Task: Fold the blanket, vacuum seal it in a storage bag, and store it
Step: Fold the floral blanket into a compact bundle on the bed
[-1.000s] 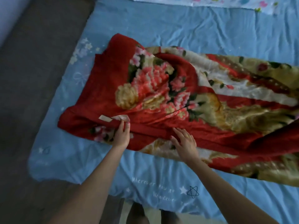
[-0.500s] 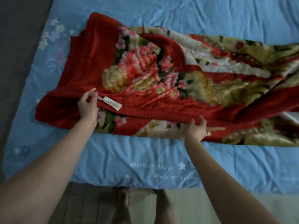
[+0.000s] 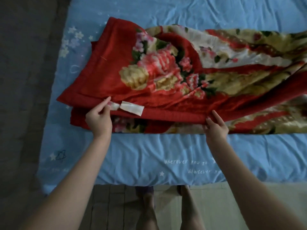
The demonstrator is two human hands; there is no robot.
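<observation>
The person is standing at the foot of a bed and is folding a big red blanket (image 3: 166,68) with pink and gold flowers on it. Both hands are holding the near red edge of the top layer. The left hand (image 3: 98,118) is pinching the edge right beside a small white tag (image 3: 132,108), with the fingers curled around the cloth. The right hand (image 3: 216,126) is gripping the same edge farther along, thumb on top and fingers tucked under it. Neither hand is open or empty.

I think the job right now is lining up this top edge with the layer under it. To do it well, the person is best keeping both hands level and pulling the edge tight between them, so it is not sagging in the middle. The edge should be coming down right on top of the lower edge, not short of it. The far side looks bumpy, so it may be needing a smoothing pat afterward.

The blanket is lying on the blue bedsheet (image 3: 166,153), stretching from in front of the left hand across and past the right side of the view. Most of it is sitting beyond the hands, away from the person. A lower layer is sticking out toward the person, just below the hands. I am seeing no storage bag anywhere, so the sealing part is not started yet.
</observation>
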